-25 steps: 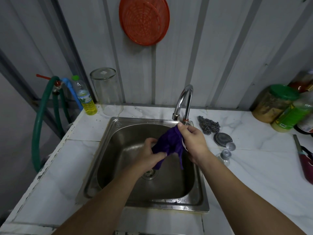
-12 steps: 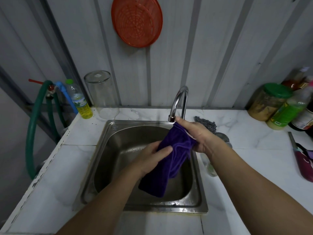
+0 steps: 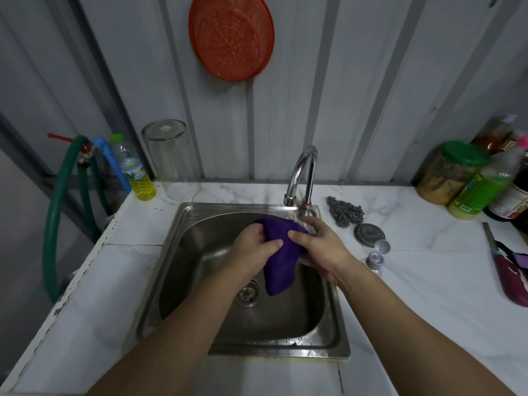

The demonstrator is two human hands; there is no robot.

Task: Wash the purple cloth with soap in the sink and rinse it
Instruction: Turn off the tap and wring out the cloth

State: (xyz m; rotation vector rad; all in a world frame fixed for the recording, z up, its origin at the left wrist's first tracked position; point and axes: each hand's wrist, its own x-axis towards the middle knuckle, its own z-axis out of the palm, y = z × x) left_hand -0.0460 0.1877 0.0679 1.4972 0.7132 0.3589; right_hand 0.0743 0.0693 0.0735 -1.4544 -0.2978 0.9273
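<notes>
Fingers [image 3: 275, 243] of the left hand [image 3: 254, 250] and right hand [image 3: 317, 245] clench the purple cloth [image 3: 281, 261] just below the tap [image 3: 300, 175], over the sink [image 3: 200, 332], likely so drips fall inside.

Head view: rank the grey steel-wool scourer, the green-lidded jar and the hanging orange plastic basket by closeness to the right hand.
1. Grey steel-wool scourer, just beyond the right hand.
2. Green-lidded jar, far right counter.
3. Orange plastic basket, high on the wall.
</notes>
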